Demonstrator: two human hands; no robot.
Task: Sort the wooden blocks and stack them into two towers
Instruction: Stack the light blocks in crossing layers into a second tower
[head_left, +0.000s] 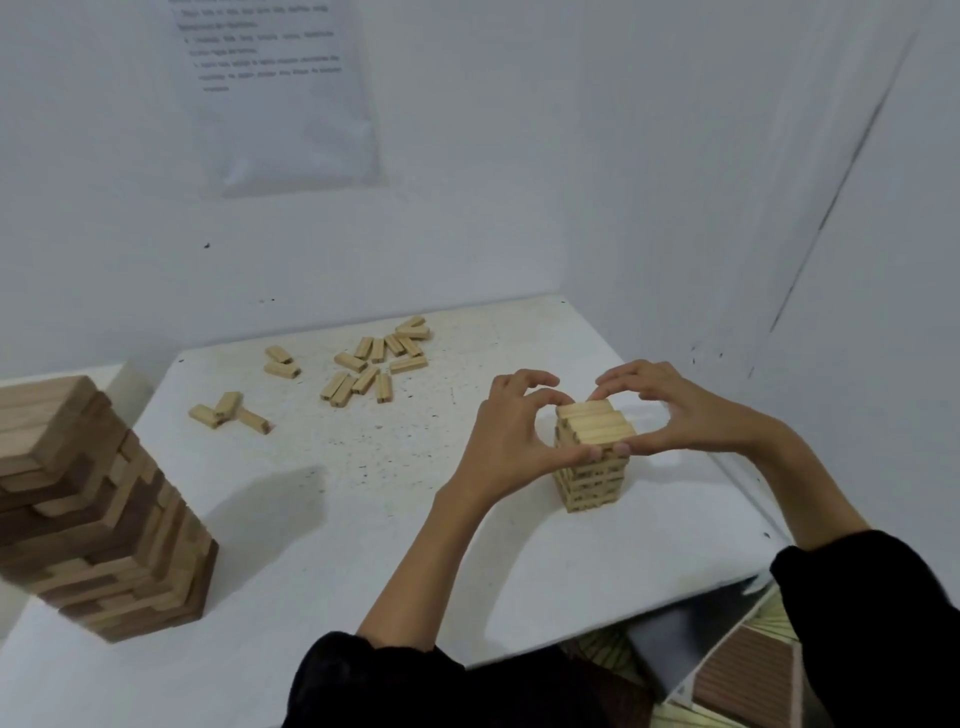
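Black sleeves (862, 613) frame the foreground as a person's left hand (506, 441) and right hand (691, 415) cup the top of a small tower (592, 480) of pale wooden blocks. Both thumbs press its near face and the curled fingers arch over its far edge, gripping the upper layers. The small tower stands upright on a speckled white table (363, 525). Its layers are laid crosswise, and the top blocks have their long axes running left to right. Left of it and nearer the camera stands a large tower (104, 519) of bigger, mixed light and dark blocks. Beyond the small tower and to its left, loose blocks (363, 364) lie flat, pointing various ways. Behind them rise plain white walls, where a printed sheet (280, 93) hangs, its text too blurred to read.
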